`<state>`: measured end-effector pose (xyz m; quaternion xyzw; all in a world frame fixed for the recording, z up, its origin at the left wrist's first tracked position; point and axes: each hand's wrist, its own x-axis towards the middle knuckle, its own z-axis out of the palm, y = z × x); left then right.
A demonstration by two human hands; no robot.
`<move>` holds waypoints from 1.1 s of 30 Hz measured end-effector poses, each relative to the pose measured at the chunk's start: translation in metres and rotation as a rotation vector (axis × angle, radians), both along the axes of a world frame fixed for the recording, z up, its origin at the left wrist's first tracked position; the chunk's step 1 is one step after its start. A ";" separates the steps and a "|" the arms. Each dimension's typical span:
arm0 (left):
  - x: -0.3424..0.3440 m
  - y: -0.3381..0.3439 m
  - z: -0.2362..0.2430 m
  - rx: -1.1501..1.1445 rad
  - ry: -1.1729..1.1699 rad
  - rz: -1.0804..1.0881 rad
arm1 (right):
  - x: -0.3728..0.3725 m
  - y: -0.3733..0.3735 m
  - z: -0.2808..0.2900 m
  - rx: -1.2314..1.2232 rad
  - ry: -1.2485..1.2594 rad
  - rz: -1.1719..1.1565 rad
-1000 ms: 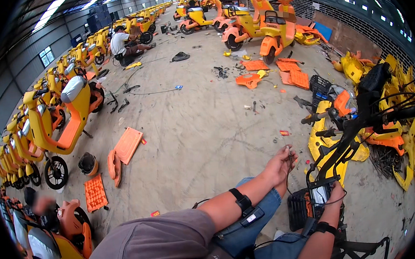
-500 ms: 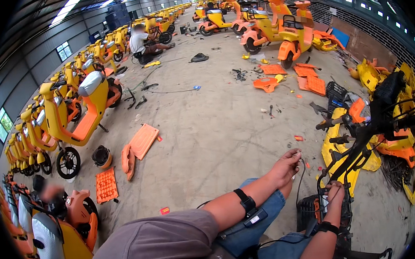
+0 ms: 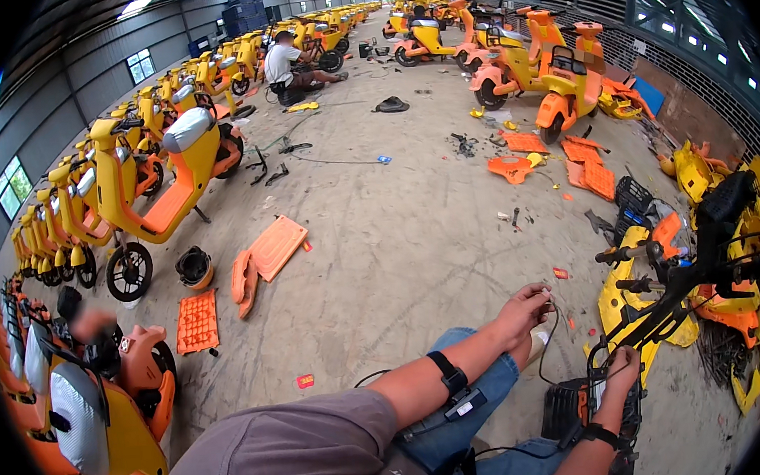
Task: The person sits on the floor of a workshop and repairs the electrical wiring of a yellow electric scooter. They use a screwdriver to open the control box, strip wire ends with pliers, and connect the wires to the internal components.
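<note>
My left hand [image 3: 522, 314] is raised over the floor, its fingertips pinched on the end of a thin dark cable [image 3: 543, 369]. Something small and pale shows at the tips. From there the cable loops down toward the black frame of a stripped scooter [image 3: 646, 328] at my right. Beside that frame, my right hand [image 3: 621, 369] has its fingers closed near the cable's lower run; what is in them is too small to make out. Below sits a dark ribbed box [image 3: 565, 409] with an orange part, close to my right wrist.
Yellow body panels [image 3: 621, 294] lie beyond the frame, with a heap of yellow parts [image 3: 694, 172] at right. Orange panels [image 3: 275, 246] rest on the concrete floor. Rows of yellow scooters [image 3: 161, 179] line the left. A person [image 3: 282, 67] sits on the floor farther off.
The whole view has shifted slightly, so the surroundings sit farther right. My left hand keeps its pinch on the cable, and my right hand stays at the frame with little movement.
</note>
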<state>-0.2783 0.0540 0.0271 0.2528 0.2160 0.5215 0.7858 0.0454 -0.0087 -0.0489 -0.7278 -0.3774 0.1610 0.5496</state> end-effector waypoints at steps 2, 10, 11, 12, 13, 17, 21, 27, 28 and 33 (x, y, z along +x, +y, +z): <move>-0.003 0.000 0.006 0.019 -0.007 0.033 | 0.003 -0.003 0.004 0.034 -0.048 -0.055; -0.015 0.011 0.001 0.024 0.057 0.159 | -0.012 -0.015 0.025 -0.231 0.066 0.157; -0.016 0.012 0.001 0.021 0.054 0.157 | -0.011 -0.014 0.023 -0.249 0.015 0.168; -0.018 0.013 0.001 0.030 0.060 0.149 | -0.009 -0.014 0.022 -0.229 0.027 0.166; -0.022 0.013 0.002 0.037 0.068 0.147 | -0.016 -0.016 0.030 -0.213 0.041 0.171; -0.040 0.013 0.006 0.164 0.231 0.088 | -0.015 -0.011 0.024 -0.123 0.095 0.193; -0.063 0.016 0.002 0.180 0.345 0.123 | -0.022 -0.004 0.026 -0.205 0.065 0.147; -0.081 0.032 -0.008 0.174 0.287 0.132 | -0.013 0.017 0.001 -0.195 -0.132 0.090; -0.083 0.032 -0.005 0.200 0.330 0.132 | -0.022 0.017 0.007 -0.216 -0.136 0.083; -0.081 0.034 -0.007 0.392 0.462 0.123 | -0.027 0.020 0.005 -0.189 -0.292 0.098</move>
